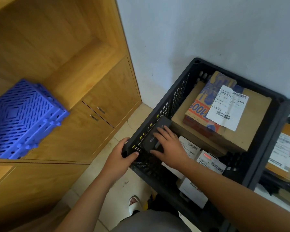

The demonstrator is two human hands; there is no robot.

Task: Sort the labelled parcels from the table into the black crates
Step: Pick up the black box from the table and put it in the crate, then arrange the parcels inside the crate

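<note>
step: placing, seating flat black rectangular parcel (155, 137) against near wall of black perforated plastic crate (174, 97) | right hand (168, 148) fingers spread flat, pressing on it | left hand (122, 153) curled over rim corner, thumb inside | next (guess): release, fetch another parcel

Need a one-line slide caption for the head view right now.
Right hand presses a flat black parcel against the black crate's inner wall while the left hand grips its rim.

I'm looking at a pale wall (208, 27); left of it a wooden cabinet (62, 61) with two handled doors (97, 113), tiled floor (132, 118) below.
</note>
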